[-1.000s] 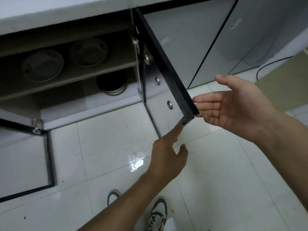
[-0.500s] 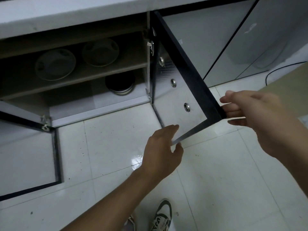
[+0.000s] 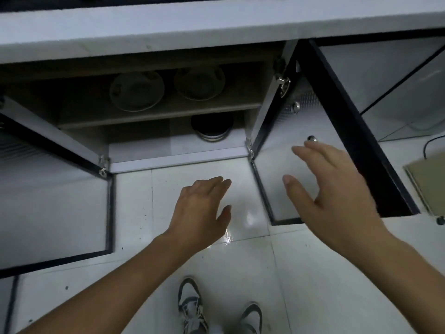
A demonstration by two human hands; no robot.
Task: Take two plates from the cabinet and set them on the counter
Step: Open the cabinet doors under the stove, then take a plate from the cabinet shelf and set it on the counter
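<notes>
Looking down from head height, two sneakers [image 3: 192, 307] stand on a glossy white tile floor [image 3: 240, 268] at the bottom edge. Above them, two bare forearms reach forward. The left hand [image 3: 201, 210] hovers palm down over the floor, fingers loosely together and extended, thumb out to the side, holding nothing. The right hand [image 3: 337, 196] is higher and larger in view, fingers spread and slightly curled, thumb apart, also empty; it overlaps the inner face of the right cabinet door [image 3: 320, 131] but whether it touches the door cannot be told. That door stands swung wide, its dark edge running diagonally down to the right, with round metal fittings on its pale inner panel. The left cabinet door [image 3: 53, 206] is open too, angled out to the left. Between them lies the dim cabinet interior [image 3: 84, 104]. On its upper shelf [image 3: 168, 112] two pale round plates [image 3: 137, 90] sit side by side, the left one slightly nearer. Below the shelf, on the cabinet floor, rests a dark round pot or pan [image 3: 212, 126]. Farthest away, a pale counter edge [image 3: 192, 27] spans the top. A flat tan board [image 3: 426, 179] lies on the floor at far right.
</notes>
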